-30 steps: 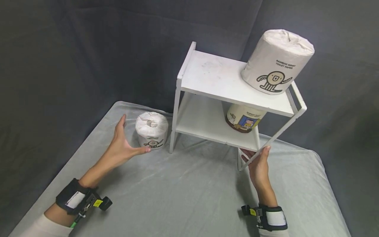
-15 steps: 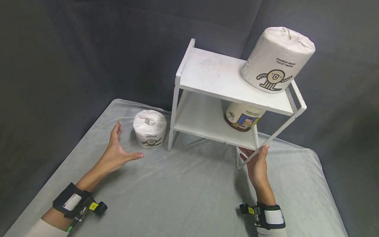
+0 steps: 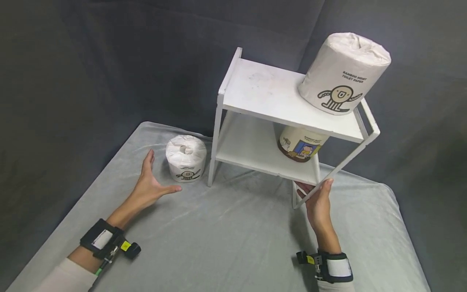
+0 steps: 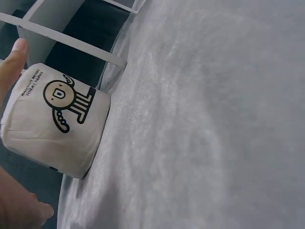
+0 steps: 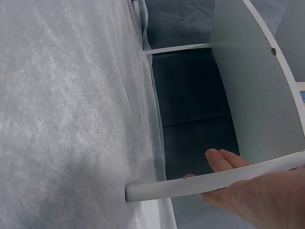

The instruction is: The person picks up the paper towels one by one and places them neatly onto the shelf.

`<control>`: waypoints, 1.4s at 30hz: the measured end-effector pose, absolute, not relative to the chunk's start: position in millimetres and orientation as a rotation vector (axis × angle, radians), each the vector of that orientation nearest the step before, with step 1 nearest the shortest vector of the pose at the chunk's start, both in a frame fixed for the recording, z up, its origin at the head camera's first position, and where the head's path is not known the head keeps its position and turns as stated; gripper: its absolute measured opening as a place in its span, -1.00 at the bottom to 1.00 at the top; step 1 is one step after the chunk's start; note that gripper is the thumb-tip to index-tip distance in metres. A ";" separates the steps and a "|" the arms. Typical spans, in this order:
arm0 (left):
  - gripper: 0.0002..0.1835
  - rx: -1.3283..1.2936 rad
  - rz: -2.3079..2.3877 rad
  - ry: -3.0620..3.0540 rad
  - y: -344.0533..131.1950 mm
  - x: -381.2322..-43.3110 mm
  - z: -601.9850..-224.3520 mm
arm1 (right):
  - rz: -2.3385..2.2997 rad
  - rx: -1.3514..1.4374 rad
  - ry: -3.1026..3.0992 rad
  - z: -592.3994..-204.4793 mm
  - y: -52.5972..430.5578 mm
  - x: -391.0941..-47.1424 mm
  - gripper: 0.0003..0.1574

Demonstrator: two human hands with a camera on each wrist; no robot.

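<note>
A paper-wrapped toilet roll (image 3: 186,160) stands upright on the cloth, left of a white two-tier shelf (image 3: 270,87). My left hand (image 3: 149,188) is beside this roll, thumb and fingers spread wide, with nothing between them. In the left wrist view the roll (image 4: 57,119) shows its cartoon print between thumb and fingers. My right hand (image 3: 318,202) grips the shelf's front right leg low down, fingers passing behind it; in the right wrist view they curl around the leg (image 5: 157,189). A larger wrapped roll (image 3: 343,73) stands on the top tier, and a colourful printed roll (image 3: 302,144) on the lower one.
Grey cloth (image 3: 226,235) covers the table, whose far edge runs close behind the shelf. Dark fabric (image 3: 146,61) hangs behind and at both sides. The lower tier's roll is partly hidden by the top tier.
My left hand first drew back left from the standing roll, then came slightly toward it again. My right hand keeps its grip on the leg. The shelf and rolls stay put.
</note>
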State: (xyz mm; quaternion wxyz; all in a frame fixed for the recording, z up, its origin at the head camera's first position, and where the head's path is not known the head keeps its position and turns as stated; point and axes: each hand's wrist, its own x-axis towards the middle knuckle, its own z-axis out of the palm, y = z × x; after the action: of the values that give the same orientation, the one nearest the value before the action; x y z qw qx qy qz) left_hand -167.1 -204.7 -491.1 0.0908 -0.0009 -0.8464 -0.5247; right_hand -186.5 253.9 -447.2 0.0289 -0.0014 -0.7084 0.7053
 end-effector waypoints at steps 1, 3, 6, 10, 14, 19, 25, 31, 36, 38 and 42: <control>0.56 0.000 -1.556 -2.522 -203.5 -170.4 -492.5 | 2.172 0.001 -2.186 -447.0 254.1 -186.3 0.10; 0.56 0.012 -1.561 -2.538 -201.5 -176.3 -494.7 | 2.174 0.004 -2.182 -447.3 254.6 -186.4 0.10; 0.56 0.032 -1.582 -2.564 -199.5 -182.9 -496.8 | 2.174 0.015 -2.194 -448.6 254.8 -187.4 0.10; 0.57 0.046 -1.605 -2.565 -197.6 -191.7 -498.6 | 2.174 0.043 -2.196 -449.1 254.7 -188.2 0.09; 0.58 0.032 -1.639 -2.527 -195.5 -200.6 -500.3 | 2.194 0.045 -2.172 -448.4 254.6 -188.8 0.10; 0.58 -0.009 -1.718 -2.448 -192.3 -208.9 -506.6 | 2.181 0.052 -2.203 -448.9 254.9 -188.1 0.10; 0.51 -0.081 -1.875 -2.286 -185.4 -220.3 -513.1 | 2.182 0.071 -2.215 -448.0 255.4 -187.8 0.11; 0.45 -0.079 -1.919 -2.216 -180.1 -228.5 -513.8 | 2.180 0.109 -2.192 -447.9 257.4 -188.0 0.09; 0.39 -0.051 -1.994 -2.162 -175.4 -232.0 -513.9 | 2.174 0.137 -2.189 -448.6 260.6 -188.3 0.06; 0.36 -0.042 -2.002 -2.145 -173.9 -233.0 -513.2 | 2.180 0.130 -2.195 -448.6 260.8 -187.8 0.07; 0.32 -0.031 -2.011 -2.132 -170.3 -231.5 -506.2 | 2.184 0.100 -2.188 -448.5 260.5 -186.8 0.06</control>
State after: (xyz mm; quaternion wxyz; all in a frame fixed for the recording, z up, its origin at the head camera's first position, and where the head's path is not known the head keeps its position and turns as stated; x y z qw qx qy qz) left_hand -231.5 -170.3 -506.2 0.1052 -0.0105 -0.7234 -0.6823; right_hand -186.8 260.5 -448.5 0.0245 0.0323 -0.7071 0.7059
